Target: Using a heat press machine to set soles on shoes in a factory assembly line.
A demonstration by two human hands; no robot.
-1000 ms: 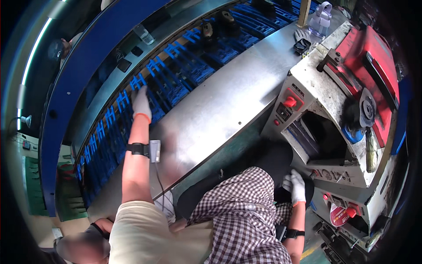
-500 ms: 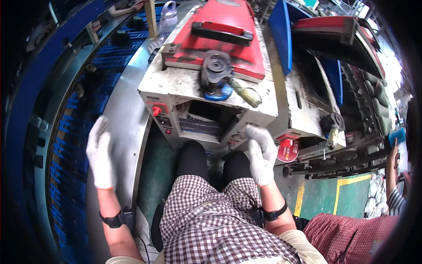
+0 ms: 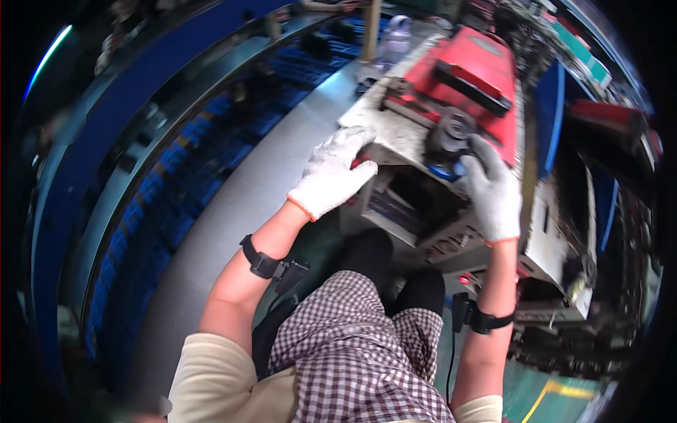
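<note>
My left hand [image 3: 331, 173], in a white knit glove, reaches to the front left corner of a white box-shaped machine [image 3: 377, 113]. Its thumb stands apart from the outstretched fingers, close to a red switch that the glove partly hides. Beside a dark grey round clamp-like part [image 3: 455, 130] on a blue base, my right hand [image 3: 493, 190], also gloved, has thumb and fingers spread. Whether its fingertips touch that part I cannot tell. A red lid [image 3: 486, 67] with a black and red handle [image 3: 471, 86] lies lowered on the machine. Neither hand visibly holds anything.
Left of the machine runs a curved metal ledge [image 3: 240, 190] beside a conveyor with blue slats [image 3: 176, 176]. A pale purple bottle [image 3: 393, 44] stands past the machine's far left corner. A second machine [image 3: 553, 225] with a raised red lid stands to the right, blurred.
Both hands have moved forward to the machine: the left to its front corner, the right up beside the round part. The view has turned left, so the machine now appears further right.
</note>
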